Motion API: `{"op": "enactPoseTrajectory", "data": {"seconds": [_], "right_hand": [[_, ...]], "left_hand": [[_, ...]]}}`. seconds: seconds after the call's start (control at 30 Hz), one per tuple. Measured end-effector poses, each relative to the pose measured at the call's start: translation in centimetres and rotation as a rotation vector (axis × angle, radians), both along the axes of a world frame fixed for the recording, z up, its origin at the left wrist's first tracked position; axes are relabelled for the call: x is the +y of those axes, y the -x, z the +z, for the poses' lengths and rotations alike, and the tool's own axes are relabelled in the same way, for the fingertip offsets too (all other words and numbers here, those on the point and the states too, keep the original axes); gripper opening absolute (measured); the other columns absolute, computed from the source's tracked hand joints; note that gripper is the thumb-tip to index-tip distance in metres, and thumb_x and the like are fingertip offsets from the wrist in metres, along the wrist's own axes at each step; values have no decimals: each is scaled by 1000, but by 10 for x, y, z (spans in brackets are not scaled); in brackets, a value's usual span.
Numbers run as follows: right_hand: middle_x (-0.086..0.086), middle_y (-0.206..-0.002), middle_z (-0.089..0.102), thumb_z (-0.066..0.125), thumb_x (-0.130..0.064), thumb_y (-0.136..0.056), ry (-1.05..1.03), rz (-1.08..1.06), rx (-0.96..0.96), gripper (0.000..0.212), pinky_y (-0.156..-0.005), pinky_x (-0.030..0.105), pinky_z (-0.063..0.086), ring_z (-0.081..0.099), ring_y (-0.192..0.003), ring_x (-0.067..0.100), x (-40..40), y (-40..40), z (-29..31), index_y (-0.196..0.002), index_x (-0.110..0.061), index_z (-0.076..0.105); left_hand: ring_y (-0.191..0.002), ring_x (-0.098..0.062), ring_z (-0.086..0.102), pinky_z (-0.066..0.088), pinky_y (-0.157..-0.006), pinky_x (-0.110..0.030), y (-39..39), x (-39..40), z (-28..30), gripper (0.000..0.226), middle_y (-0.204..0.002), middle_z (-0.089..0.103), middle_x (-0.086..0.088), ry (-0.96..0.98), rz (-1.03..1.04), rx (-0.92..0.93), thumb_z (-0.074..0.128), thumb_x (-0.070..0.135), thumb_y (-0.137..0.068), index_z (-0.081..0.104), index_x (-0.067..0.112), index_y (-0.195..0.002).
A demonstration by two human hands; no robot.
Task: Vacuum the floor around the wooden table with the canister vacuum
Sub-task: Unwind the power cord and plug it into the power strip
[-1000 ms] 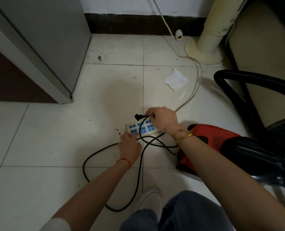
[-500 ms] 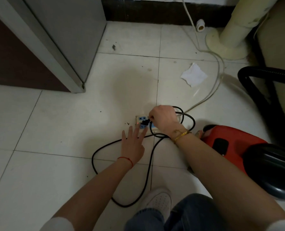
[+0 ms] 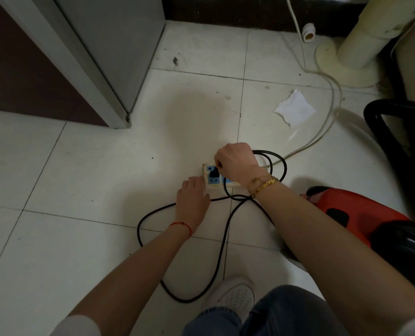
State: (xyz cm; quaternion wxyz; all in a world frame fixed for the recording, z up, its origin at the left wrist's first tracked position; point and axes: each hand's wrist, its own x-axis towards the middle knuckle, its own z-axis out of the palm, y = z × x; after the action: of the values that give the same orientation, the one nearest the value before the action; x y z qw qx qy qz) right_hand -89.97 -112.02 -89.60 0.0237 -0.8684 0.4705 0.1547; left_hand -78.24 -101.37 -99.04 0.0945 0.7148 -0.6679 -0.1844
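Observation:
A cream power strip (image 3: 212, 182) with blue sockets lies on the tiled floor, a small red light lit on it. The vacuum's black plug (image 3: 213, 174) sits in one of its sockets. My right hand (image 3: 235, 163) is over the strip with fingertips pinched on the plug. My left hand (image 3: 193, 200) lies flat on the floor, fingertips against the strip's left end. The black cord (image 3: 225, 238) loops across the floor to the red and black canister vacuum (image 3: 347, 209) at my right. Its black hose (image 3: 383, 127) arcs up at the right edge.
A grey cabinet corner (image 3: 119, 110) stands at the upper left. A cream pedestal base (image 3: 342, 66) and a white cable (image 3: 323, 132) are at the upper right. A scrap of white paper (image 3: 295, 109) lies on the tiles. My white shoe (image 3: 235, 297) is near the cord loop.
My right hand brought the black plug from above the strip down into a socket. My left hand went from spread fingers to resting against the strip's end.

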Motion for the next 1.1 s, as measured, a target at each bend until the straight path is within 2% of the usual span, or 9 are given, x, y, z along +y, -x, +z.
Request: {"op": "enactPoseTrajectory", "data": {"seconds": [0.13,0.2,0.27,0.33,0.4,0.53,0.8,0.93,1.1], "right_hand": [[2,-89,66,54,-13,-87,-10,14,-4,17,-60,27,36,61,-75,22,-4,-1,-2,-91,-18,69],[2,-90,66,55,-13,-88,-30,10,6,17,-60,27,36,58,-72,21,-8,-4,-2,-92,-19,70],[2,-89,65,55,-13,-88,-46,24,22,16,-60,27,36,51,-67,20,-9,-8,-4,-94,-17,70],[4,-86,62,54,-8,-88,-53,62,53,15,-61,28,36,50,-68,21,-9,-14,-3,-94,-12,68],[7,-91,63,54,-3,-88,-61,92,70,14,-63,29,38,60,-77,25,-9,-19,-4,-93,-9,66],[9,-100,64,55,-5,-89,-83,42,17,13,-66,30,40,64,-90,27,-9,-18,-5,-97,-8,64],[9,-101,63,56,-5,-85,-150,-51,-53,16,-66,30,40,64,-90,27,-1,-17,-11,-98,-9,65],[9,-103,64,61,-14,-83,-161,-69,-93,21,-67,29,39,64,-92,27,5,-16,-18,-104,-12,65],[11,-107,63,53,-14,-92,-140,-94,-142,18,-68,30,37,60,-99,27,11,-5,-24,-106,-7,61]], "left_hand": [[-115,-25,42,44,-91,-34,-8,-15,-6,64,-132,43,-9,-80,46,123,63,27,-89,34,10,-143],[-116,-26,40,43,-93,-35,-9,-23,-8,70,-134,41,-10,-129,35,140,62,28,-90,27,12,-148],[-114,-28,41,43,-94,-36,-10,-30,-10,70,-131,43,-11,-158,30,149,63,27,-89,27,14,-148],[-113,-28,41,43,-92,-35,-9,-33,-12,65,-128,46,-11,-168,41,165,63,27,-89,33,16,-146],[-112,-28,41,43,-90,-34,-9,-34,-13,64,-127,47,-12,-167,69,189,64,27,-88,35,16,-144],[-108,-27,42,44,-86,-34,-11,-38,-15,81,-123,47,-10,-167,48,156,66,28,-88,17,19,-152],[-108,-27,42,44,-83,-36,-17,-44,-11,79,-119,48,-11,-208,48,159,70,32,-83,27,24,-149],[-107,-26,43,46,-83,-36,-20,-45,-7,79,-117,48,-12,-217,11,128,68,34,-84,25,25,-149],[-114,-27,43,44,-95,-37,-14,-35,2,77,-125,45,-13,-222,10,197,66,23,-86,23,16,-150]]}}
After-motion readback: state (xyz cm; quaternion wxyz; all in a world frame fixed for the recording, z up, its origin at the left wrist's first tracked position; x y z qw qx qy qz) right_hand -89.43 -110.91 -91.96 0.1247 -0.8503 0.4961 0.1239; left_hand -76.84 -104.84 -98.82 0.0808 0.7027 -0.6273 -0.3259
